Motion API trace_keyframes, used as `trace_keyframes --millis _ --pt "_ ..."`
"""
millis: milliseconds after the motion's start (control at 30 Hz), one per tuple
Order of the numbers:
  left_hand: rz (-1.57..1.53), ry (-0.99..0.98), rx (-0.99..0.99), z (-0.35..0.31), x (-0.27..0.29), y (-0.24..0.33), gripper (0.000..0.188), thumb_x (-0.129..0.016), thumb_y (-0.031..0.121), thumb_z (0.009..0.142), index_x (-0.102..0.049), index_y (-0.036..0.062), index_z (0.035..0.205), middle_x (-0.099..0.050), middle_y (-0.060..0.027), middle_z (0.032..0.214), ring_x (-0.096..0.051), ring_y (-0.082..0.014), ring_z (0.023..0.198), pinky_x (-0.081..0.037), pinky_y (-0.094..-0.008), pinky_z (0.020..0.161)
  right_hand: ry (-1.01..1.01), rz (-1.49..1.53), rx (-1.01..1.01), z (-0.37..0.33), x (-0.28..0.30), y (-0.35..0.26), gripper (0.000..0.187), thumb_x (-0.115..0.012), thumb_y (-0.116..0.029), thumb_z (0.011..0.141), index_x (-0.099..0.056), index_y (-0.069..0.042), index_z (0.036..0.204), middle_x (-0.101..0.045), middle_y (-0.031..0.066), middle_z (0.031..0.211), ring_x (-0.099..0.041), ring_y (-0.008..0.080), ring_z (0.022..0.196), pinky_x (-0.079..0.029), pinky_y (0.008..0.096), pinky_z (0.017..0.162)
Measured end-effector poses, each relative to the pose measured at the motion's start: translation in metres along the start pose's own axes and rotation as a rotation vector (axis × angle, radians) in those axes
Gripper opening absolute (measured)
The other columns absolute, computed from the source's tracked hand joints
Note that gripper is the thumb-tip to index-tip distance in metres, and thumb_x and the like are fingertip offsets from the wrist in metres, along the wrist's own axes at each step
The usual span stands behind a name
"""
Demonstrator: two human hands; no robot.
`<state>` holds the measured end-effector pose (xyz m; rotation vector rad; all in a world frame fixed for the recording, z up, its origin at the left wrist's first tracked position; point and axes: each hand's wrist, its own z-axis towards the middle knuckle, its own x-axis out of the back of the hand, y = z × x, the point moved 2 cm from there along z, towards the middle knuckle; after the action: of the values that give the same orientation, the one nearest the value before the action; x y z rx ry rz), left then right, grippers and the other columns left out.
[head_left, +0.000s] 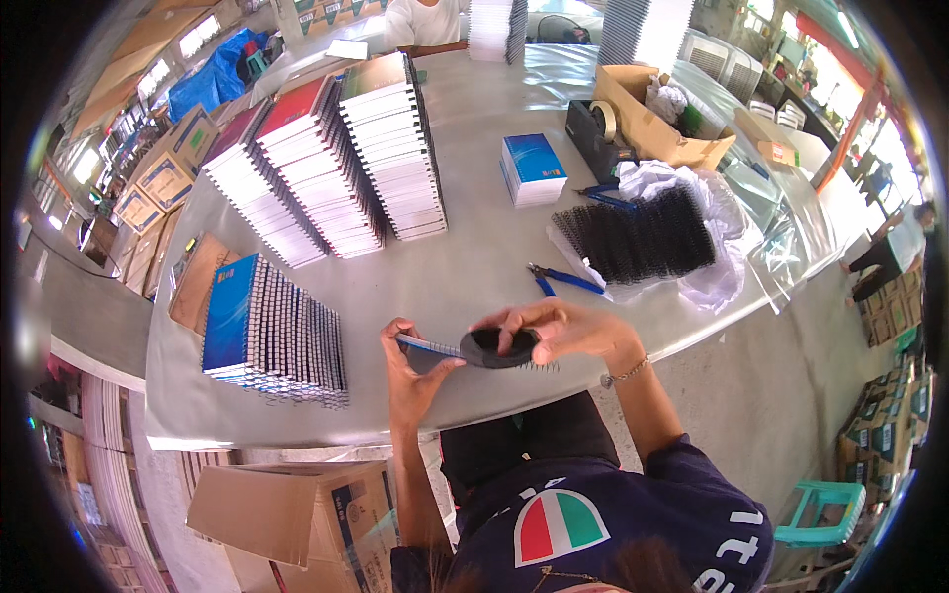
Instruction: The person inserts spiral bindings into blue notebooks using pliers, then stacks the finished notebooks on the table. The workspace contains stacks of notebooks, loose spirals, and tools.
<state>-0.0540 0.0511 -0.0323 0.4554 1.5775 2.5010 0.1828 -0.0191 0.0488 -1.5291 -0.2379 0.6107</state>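
Observation:
My left hand point(410, 381) pinches a thin notebook point(427, 345) edge-on above the near side of the table, thumb in front and fingers behind. At the notebook's right end is a round black ring-like piece point(481, 358) with a dark hollow. My right hand point(568, 331) has its fingers in and over that piece; what exactly they grip is partly hidden. Thin coil loops show under it on the right. Left of my hands stands a stack of blue spiral-bound notebooks point(277, 331). Cutting pliers with blue handles point(568, 280) lie beyond my right hand.
Black plastic coils point(643, 237) lie on white wrapping, with a second pair of pliers point(605, 198) beside them. A blue-covered stack point(535, 168), a tape dispenser point(597, 138) and an open carton point(657, 119) stand farther back. Tall notebook stacks point(390, 158) rise at back left. A person point(423, 25) is across the table.

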Motion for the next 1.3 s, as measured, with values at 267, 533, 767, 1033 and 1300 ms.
trace_keyframes --millis 267,533,767,1033,1300 --pt "-0.017 0.014 0.010 -0.004 -0.002 -0.003 0.103 -0.089 -0.003 0.059 -0.029 0.0103 0.142 -0.040 -0.0030 0.100 -0.044 -0.0165 0.094 -0.041 -0.0308 0.089 0.281 -0.150 -0.063 0.013 0.013 0.024 0.040 -0.082 -0.038 0.081 -0.071 -0.004 0.099 -0.066 0.0069 0.112 -0.059 0.0168 0.110 -0.045 0.0326 0.095" --pt "-0.148 -0.074 0.114 0.000 -0.003 -0.013 0.103 -0.093 0.007 0.059 -0.031 0.0111 0.140 -0.043 -0.0040 0.100 -0.046 -0.0170 0.094 -0.042 -0.0310 0.086 0.076 -0.098 0.016 0.009 -0.004 0.003 0.023 -0.080 -0.026 0.083 -0.069 -0.006 0.083 -0.064 0.0091 0.119 -0.061 0.0201 0.105 -0.045 0.0314 0.095" --pt "0.036 -0.067 0.125 0.002 -0.003 -0.005 0.099 -0.093 0.012 0.062 -0.031 0.0111 0.140 -0.044 -0.0077 0.109 -0.047 -0.0182 0.099 -0.043 -0.0332 0.088 0.259 -0.725 -0.103 0.033 -0.006 0.021 0.019 -0.075 -0.017 0.087 -0.065 -0.005 0.098 -0.062 0.0116 0.115 -0.058 0.0231 0.109 -0.046 0.0364 0.095" --pt "-0.104 0.004 0.179 0.011 -0.044 -0.001 0.040 -0.067 0.022 0.095 -0.046 0.0058 0.123 -0.051 -0.0055 0.105 -0.049 -0.0161 0.094 -0.044 -0.0307 0.081 0.386 -1.199 0.728 -0.021 -0.121 0.089 0.036 -0.081 -0.023 0.077 -0.064 -0.011 0.106 -0.060 0.0082 0.115 -0.060 0.0314 0.103 -0.045 0.0470 0.096" --pt "-0.164 -0.010 0.306 0.003 -0.034 0.006 0.031 -0.062 0.025 0.099 -0.048 0.0041 0.116 -0.052 -0.0016 0.092 -0.048 -0.0105 0.086 -0.042 -0.0264 0.075 0.035 -1.166 -0.056 -0.062 -0.083 0.185 0.039 -0.073 -0.022 0.083 -0.062 -0.008 0.118 -0.042 0.0147 0.144 -0.034 0.0339 0.139 -0.034 0.0495 0.112"
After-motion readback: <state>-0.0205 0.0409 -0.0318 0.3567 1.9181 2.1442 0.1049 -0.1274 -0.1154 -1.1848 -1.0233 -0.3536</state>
